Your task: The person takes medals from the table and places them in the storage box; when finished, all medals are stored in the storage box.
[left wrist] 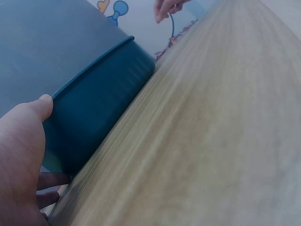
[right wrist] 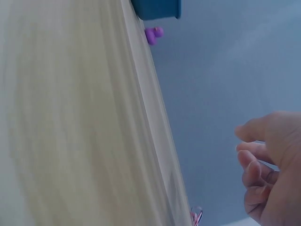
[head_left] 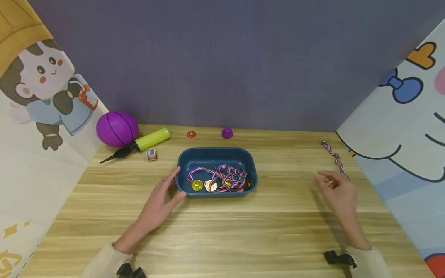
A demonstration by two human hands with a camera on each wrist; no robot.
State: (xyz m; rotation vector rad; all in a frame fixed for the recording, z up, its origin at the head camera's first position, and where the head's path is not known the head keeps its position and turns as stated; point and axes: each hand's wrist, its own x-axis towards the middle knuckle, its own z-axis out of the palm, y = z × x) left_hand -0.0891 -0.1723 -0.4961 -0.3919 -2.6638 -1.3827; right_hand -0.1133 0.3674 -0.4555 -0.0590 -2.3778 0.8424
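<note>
A dark blue plastic tub [head_left: 217, 195] stands on the table with several gold medals [head_left: 197, 185] on striped ribbons [head_left: 229, 175] inside. At its left end is my left hand [head_left: 158, 200], thumb and fingers spread, fingertips right at the rim and wall. The left wrist view shows the thumb [left wrist: 44, 106] at the tub's upper edge. Over the right part of the table hovers my right hand [head_left: 338, 193], its fingers loosely bent with nothing between them. Just beyond it lies a red, white and blue ribbon [head_left: 335, 157], partly hidden by the hand.
Back left are a purple ball [head_left: 117, 129], a yellow-green hand pump [head_left: 153, 139] with a black nozzle, and a small box-like item [head_left: 151, 154]. A red round chip [head_left: 191, 134] and a small purple toy [head_left: 227, 133] lie behind the tub. Walls border the back and sides.
</note>
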